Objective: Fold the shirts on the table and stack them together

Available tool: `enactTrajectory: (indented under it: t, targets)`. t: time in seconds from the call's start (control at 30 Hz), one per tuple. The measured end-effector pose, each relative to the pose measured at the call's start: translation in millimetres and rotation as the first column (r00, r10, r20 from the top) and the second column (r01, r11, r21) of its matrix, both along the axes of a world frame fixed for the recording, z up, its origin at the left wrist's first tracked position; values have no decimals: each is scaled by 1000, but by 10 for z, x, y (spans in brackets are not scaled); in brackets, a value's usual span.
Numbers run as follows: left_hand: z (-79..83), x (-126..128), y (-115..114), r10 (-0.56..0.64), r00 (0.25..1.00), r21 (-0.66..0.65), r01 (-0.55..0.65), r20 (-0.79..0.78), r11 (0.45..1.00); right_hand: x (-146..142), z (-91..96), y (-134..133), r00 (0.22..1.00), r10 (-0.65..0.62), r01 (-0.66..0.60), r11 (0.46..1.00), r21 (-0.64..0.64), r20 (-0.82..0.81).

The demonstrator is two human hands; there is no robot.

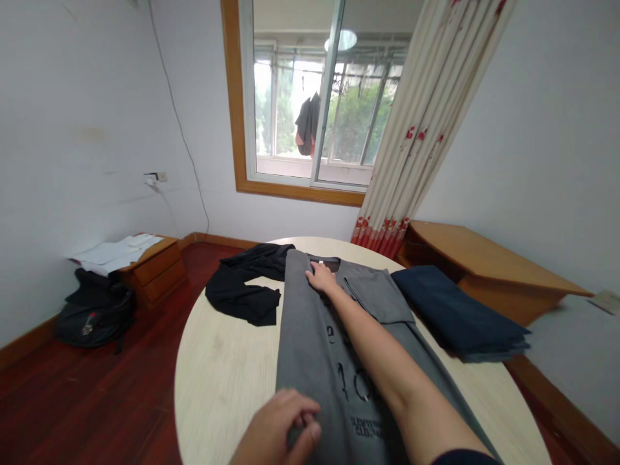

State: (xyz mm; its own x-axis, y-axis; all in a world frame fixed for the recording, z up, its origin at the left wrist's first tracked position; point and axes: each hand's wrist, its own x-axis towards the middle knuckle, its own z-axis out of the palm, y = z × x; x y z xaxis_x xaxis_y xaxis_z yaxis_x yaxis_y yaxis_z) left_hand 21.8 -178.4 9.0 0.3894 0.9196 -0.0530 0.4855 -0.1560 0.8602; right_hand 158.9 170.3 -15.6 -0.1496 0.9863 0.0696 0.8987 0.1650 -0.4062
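Note:
A grey T-shirt [310, 349] with dark lettering lies spread on the round table, its collar pointing away from me. Its left side is folded inward, and its right sleeve is laid over the front. My right hand [323, 279] reaches across the shirt and rests on it beside the collar, thumb and fingers apart. Close to me, my left hand [283, 426] is at the shirt's near left edge, its fingers curled in and closed on the cloth. The shirt's hem lies out of view below.
Left of the shirt lies a crumpled black garment [247, 284]. A folded navy cloth stack [455, 313] sits at the right on the pale round table [217, 368]. Beyond are a wooden desk [484, 255], a curtain [426, 129], a low drawer cabinet [157, 271] and a black bag [94, 310].

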Motion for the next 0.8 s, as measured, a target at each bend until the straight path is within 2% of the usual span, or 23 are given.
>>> enactTrajectory:
  t: [0.07, 0.13, 0.23, 0.3, 0.5, 0.8]
  targets:
    - [17, -37, 197, 149, 974, 161, -122, -168, 979, 26, -44, -132, 995, -76, 79, 996, -45, 64]
    - [15, -33, 334, 211, 921, 209, -147, -328, 967, 46, -104, -219, 988, -120, 129, 988, -83, 99]
    - [-9, 39, 460, 147, 847, 138, -88, -512, 986, 73, -185, -236, 986, -97, 110, 989, -97, 133]
    - [-12, 98, 529, 84, 810, 99, -32, -581, 995, 90, -211, -185, 985, -83, 98, 991, -91, 153]
    - [10, 124, 819, -9, 765, 80, 78, -644, 994, 132, -211, 48, 984, -60, 74, 994, -79, 169]
    - [-265, 42, 1392, 44, 791, 201, 100, -610, 975, 167, -273, 421, 985, -56, 66, 996, -58, 163]
